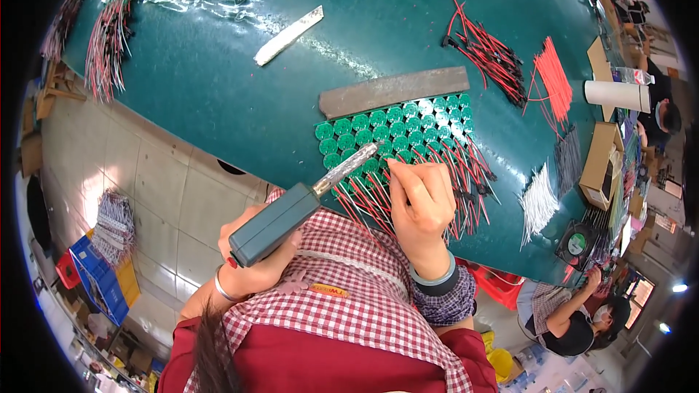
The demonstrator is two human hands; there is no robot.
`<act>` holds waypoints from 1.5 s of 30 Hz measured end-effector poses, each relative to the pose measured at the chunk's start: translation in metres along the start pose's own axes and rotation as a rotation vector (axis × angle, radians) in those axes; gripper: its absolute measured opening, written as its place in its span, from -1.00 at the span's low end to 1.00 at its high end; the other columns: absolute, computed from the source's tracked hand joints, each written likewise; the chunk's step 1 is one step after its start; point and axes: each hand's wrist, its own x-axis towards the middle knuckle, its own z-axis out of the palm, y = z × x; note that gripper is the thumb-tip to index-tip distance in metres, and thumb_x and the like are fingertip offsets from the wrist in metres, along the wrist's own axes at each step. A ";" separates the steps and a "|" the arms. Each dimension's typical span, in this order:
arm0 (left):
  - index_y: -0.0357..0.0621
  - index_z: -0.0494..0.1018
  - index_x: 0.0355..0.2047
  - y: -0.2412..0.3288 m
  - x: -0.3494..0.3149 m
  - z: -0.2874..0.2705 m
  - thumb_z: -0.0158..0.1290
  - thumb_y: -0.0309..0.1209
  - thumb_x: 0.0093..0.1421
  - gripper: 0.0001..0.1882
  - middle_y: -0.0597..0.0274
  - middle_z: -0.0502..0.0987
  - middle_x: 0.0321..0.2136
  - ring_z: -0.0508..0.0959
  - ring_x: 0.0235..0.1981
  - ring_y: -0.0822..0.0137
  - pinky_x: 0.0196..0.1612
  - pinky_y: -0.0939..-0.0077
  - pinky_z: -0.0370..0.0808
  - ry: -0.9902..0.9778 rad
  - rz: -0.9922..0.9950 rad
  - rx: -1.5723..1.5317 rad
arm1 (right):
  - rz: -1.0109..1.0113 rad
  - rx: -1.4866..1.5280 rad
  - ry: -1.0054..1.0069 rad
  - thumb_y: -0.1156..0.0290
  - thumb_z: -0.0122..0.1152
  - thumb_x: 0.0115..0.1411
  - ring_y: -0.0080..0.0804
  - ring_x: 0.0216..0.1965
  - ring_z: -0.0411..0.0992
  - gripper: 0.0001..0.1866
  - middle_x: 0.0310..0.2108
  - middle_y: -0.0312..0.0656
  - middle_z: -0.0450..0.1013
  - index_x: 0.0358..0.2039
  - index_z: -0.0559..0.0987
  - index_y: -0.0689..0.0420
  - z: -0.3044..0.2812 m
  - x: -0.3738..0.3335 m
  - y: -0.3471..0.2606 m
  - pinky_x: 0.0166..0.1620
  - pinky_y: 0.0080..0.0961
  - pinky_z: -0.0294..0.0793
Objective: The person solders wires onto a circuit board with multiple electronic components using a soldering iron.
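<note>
My left hand (256, 253) is wrapped round the dark green handle of a soldering gun (275, 224). Its metal-tipped end reaches over a panel of round green circuit boards (378, 128), close to the fingertips of my right hand (422, 200). Those fingers are pinched together just above the panel; what they hold, if anything, is too small to make out. Red, black and white wires (364, 200) stick out from the panel's near rows toward me, partly covered by my right hand. A flat grey-brown bar (393, 92) lies along the panel's far edge.
On the green tabletop (218, 94) lie a white strip (289, 35), a bundle of red-and-black wires (486, 54), red wires (555, 80) and white wires (539, 200). A small fan (575, 242) and a cardboard box (601, 164) stand right. A co-worker (575, 320) works at lower right.
</note>
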 end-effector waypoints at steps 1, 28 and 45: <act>-0.30 0.57 -0.21 0.001 0.000 0.000 0.28 -0.60 -0.02 -0.69 0.15 0.59 -0.38 0.61 -0.47 0.34 -0.39 0.52 0.52 0.001 -0.012 -0.010 | -0.012 0.009 0.015 0.73 0.35 -0.13 -0.29 -0.41 0.43 -0.64 -0.43 -0.23 0.45 -0.25 0.63 0.19 0.000 0.000 0.000 -0.36 -0.39 0.40; -0.30 0.55 -0.29 0.002 0.003 -0.002 0.28 -0.62 -0.06 -0.73 0.16 0.58 -0.38 0.63 -0.47 0.29 -0.41 0.52 0.54 -0.023 0.100 0.080 | -0.057 -0.112 -0.002 0.65 0.33 -0.07 -0.33 -0.38 0.47 -0.71 -0.40 -0.23 0.51 -0.26 0.65 0.21 0.003 -0.005 -0.002 -0.32 -0.40 0.40; -0.30 0.55 -0.32 0.002 0.003 -0.002 0.28 -0.64 -0.08 -0.74 0.16 0.58 -0.38 0.62 -0.49 0.28 -0.42 0.52 0.54 -0.023 0.117 0.076 | -0.055 -0.115 0.023 0.64 0.37 -0.06 -0.33 -0.40 0.46 -0.74 -0.42 -0.25 0.49 -0.29 0.63 0.19 0.005 -0.005 -0.003 -0.34 -0.41 0.37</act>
